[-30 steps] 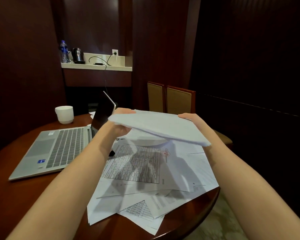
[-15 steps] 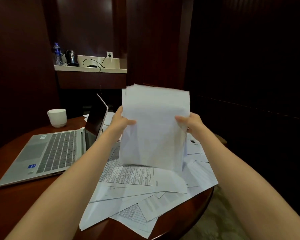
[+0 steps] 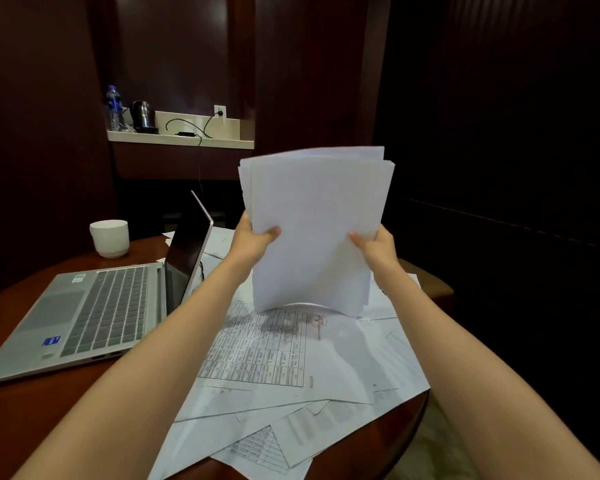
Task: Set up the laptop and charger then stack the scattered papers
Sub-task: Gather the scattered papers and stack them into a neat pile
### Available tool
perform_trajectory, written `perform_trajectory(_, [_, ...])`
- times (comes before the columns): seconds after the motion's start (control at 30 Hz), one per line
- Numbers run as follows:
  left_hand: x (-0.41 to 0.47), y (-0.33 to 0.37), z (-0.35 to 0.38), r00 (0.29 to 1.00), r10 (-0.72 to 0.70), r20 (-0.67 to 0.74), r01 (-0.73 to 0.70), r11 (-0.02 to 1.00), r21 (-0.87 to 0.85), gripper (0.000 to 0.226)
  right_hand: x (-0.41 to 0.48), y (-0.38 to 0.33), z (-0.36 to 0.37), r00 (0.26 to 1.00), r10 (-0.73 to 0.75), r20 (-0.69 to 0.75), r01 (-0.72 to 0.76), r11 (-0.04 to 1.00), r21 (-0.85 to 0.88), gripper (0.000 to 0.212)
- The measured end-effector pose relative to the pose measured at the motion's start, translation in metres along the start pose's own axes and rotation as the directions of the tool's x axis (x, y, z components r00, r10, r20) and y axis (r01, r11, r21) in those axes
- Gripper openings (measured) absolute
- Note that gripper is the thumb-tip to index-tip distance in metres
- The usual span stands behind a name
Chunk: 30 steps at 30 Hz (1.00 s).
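Paper stack (image 3: 316, 230), centre frame: plain white. Scattered papers (image 3: 343, 368) below it: white with black text, one with a black grid table and a red round stamp (image 3: 317, 320). Laptop (image 3: 84, 320), left: silver body, grey keys, black screen, small blue sticker (image 3: 51, 340). Surface (image 3: 32, 410): glossy reddish-brown wood. Mug (image 3: 110, 237): white. Upper left: bottle (image 3: 113, 105) clear with blue label, kettle (image 3: 142, 114) shiny black, shelf (image 3: 222, 143) cream, cable (image 3: 208, 122) black. Walls (image 3: 499, 133): dark brown.
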<state>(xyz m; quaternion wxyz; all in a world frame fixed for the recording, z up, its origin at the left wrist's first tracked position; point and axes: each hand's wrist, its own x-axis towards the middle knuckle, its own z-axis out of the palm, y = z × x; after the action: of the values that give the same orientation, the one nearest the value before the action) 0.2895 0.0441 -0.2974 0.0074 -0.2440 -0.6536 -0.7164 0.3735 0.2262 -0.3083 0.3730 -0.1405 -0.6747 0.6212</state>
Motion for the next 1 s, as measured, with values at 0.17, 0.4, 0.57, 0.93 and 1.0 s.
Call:
perform_trajectory(0.17, [0.005, 0.006, -0.006, 0.999, 0.033, 0.016, -0.033, 0.999, -0.035, 0.058, 0.002, 0.001, -0.001, 0.999, -0.053, -0.007, 0.053, 0.999, 0.012, 0.058])
perform_trajectory(0.4, [0.005, 0.007, 0.005, 1.0, 0.022, 0.017, -0.022, 0.999, 0.024, 0.046, 0.003, 0.003, 0.002, 1.0, -0.01, 0.02, 0.01, 1.0, 0.022, 0.059])
perform_trajectory(0.57, [0.007, 0.005, 0.008, 0.988, -0.076, -0.132, 0.058, 0.99, -0.132, 0.032, 0.002, 0.016, -0.01, 0.998, 0.024, -0.053, -0.028, 0.996, -0.084, 0.052])
perform_trajectory(0.93, [0.008, -0.016, 0.018, 0.94, -0.339, -0.042, 0.235, 0.732, -0.64, 0.029, -0.017, 0.05, -0.036, 0.919, 0.387, 0.078, -0.392, 0.869, 0.303, 0.057])
perform_trajectory(1.0, [0.006, -0.026, 0.019, 0.934, -0.357, -0.021, 0.262, 0.724, -0.638, 0.03, -0.018, 0.05, -0.031, 0.93, 0.337, 0.145, -0.365, 0.893, 0.264, 0.047])
